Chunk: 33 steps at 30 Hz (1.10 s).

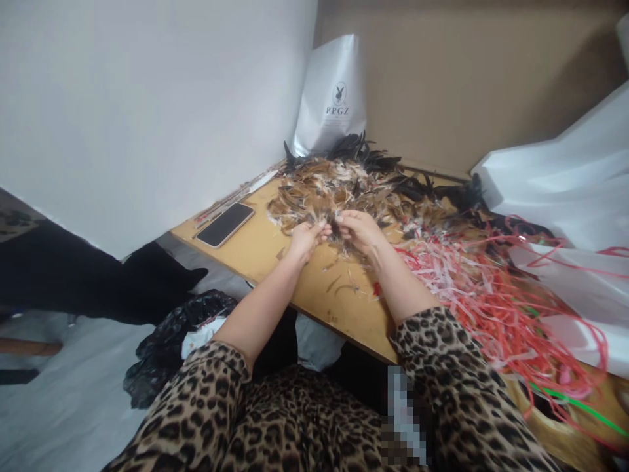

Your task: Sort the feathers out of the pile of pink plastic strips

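Note:
My left hand point(308, 240) and my right hand point(358, 229) meet almost fingertip to fingertip above the wooden table point(260, 246). Both are closed in a pinch, with brown and dark feathers between and behind the fingers. Which feather each one grips is too small to make out fully. Just beyond them spreads a loose heap of feathers point(339, 177), brown and white in the middle and black at the back. A few small loose feathers point(346, 282) lie on the tabletop nearer to me.
A dark phone point(225, 225) lies at the table's left. Behind the heap stands a white bag point(330, 105). Tangled red and pink plastic strips point(491, 295) cover the right side, beside white bags point(565, 170). A black plastic bag point(167, 344) sits below, left.

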### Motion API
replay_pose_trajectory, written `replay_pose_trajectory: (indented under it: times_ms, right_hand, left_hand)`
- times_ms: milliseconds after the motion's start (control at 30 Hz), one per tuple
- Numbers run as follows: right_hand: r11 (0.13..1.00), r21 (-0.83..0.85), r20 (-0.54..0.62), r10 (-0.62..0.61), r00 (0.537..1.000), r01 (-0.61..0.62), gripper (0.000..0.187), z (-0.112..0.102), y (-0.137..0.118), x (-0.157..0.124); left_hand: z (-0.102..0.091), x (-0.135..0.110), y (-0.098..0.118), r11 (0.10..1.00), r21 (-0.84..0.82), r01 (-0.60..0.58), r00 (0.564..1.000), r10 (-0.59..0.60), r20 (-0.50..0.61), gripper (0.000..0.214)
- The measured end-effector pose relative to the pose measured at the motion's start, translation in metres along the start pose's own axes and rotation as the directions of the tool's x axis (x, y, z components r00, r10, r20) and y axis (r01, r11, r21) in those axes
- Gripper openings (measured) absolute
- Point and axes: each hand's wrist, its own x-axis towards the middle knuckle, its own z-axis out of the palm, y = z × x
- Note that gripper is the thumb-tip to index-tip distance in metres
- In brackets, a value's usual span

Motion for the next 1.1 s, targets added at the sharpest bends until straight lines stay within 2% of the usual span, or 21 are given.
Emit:
replay_pose_trajectory:
  times_ms: [100, 200, 367, 533, 667, 867, 1000, 1100]
  right_hand:
    - [0.988, -0.121, -0.131, -0.108, 0.985, 0.092, 0.025, 0.001, 0.007, 0.003]
    - [0.97, -0.196, -0.165, -0.177, 0.97, 0.144, 0.025, 0.003, 0.014, 0.005]
    - [0.931, -0.313, -0.214, -0.26, 0.942, 0.186, 0.025, 0.007, 0.021, 0.006]
    - [0.882, -0.426, -0.212, -0.314, 0.925, 0.202, 0.023, 0.007, 0.026, 0.008]
    - [0.893, -0.417, -0.212, -0.275, 0.938, 0.168, 0.022, 0.007, 0.023, 0.007]
    - [0.969, -0.236, -0.252, -0.139, 0.958, 0.079, 0.03, 0.01, 0.015, 0.004]
    - [0.975, -0.217, -0.245, -0.106, 0.964, 0.052, 0.033, 0.009, 0.014, 0.004]
    - [0.985, -0.172, -0.237, -0.075, 0.969, 0.034, 0.034, 0.008, 0.014, 0.004]
  left_hand:
    - [-0.001, -0.001, 0.004, 0.981, -0.16, 0.108, 0.993, -0.097, 0.074, 0.006]
    - [0.0, -0.002, 0.007, 0.966, -0.219, 0.137, 0.985, -0.11, 0.131, 0.005]
    - [0.003, -0.004, 0.007, 0.974, -0.189, 0.127, 0.988, -0.108, 0.107, 0.004]
    - [0.004, -0.003, 0.002, 0.994, -0.103, 0.025, 0.999, -0.02, 0.05, 0.008]
    - [0.003, 0.0, -0.001, 0.998, -0.044, -0.037, 0.999, 0.038, 0.032, 0.01]
    - [0.005, -0.003, 0.001, 0.998, -0.018, -0.056, 0.996, 0.057, 0.073, 0.014]
    - [0.005, -0.005, 0.001, 1.0, 0.007, -0.029, 0.997, 0.029, 0.075, 0.015]
    - [0.003, -0.005, 0.002, 0.999, -0.037, 0.03, 0.992, -0.025, 0.126, 0.011]
